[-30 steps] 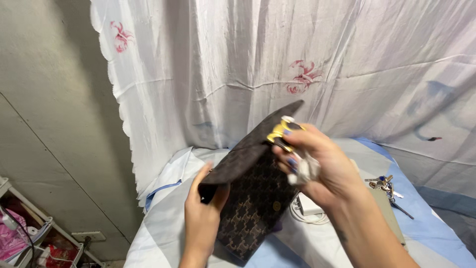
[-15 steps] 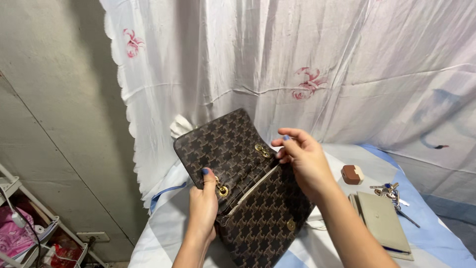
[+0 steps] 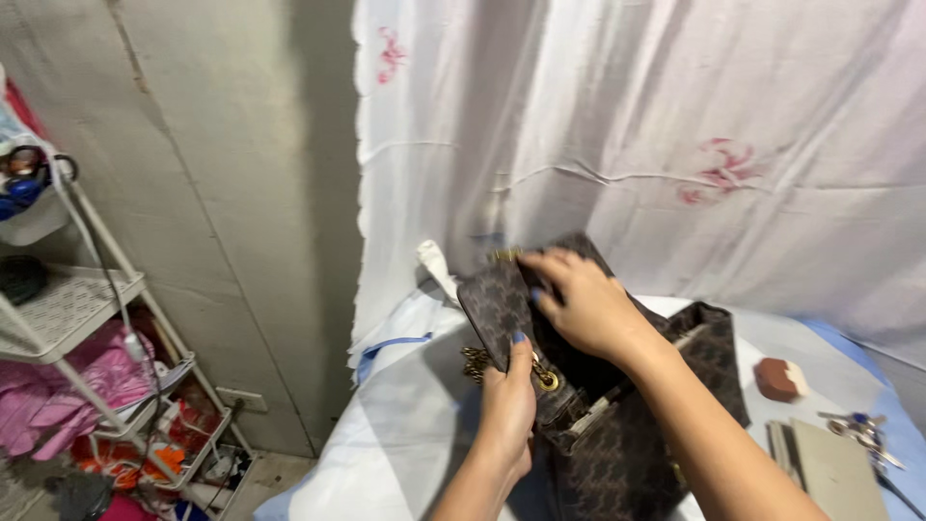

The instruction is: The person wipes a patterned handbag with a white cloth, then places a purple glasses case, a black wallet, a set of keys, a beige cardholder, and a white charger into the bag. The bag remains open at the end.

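- The left hand [image 3: 508, 400] grips the near left edge of a dark brown patterned handbag [image 3: 627, 434], thumb on top of the raised flap [image 3: 497, 304], fingers closed around it from below.
- A gold ring fitting [image 3: 547, 380] with a bit of gold chain [image 3: 475, 361] hangs just right of that thumb.
- The right hand [image 3: 579, 301] lies flat on the flap's far side, fingers together and curled a little over its upper edge; I cannot tell whether it holds anything beneath.
- The handbag stands open at the near middle of the scene, on a table covered with a pale blue and white cloth [image 3: 395, 444]; its back wall rises to the right of the right forearm.
- To the right on the cloth lie a small brown and white block [image 3: 779, 378], a grey-green flat wallet [image 3: 834, 473] and a bunch of keys [image 3: 863, 429], all well apart from the bag.
- Behind hangs a white curtain [image 3: 617, 125] with red flower prints.
- At far left stands a white wire rack [image 3: 68, 318] holding pink cloth and clutter against a grey wall.
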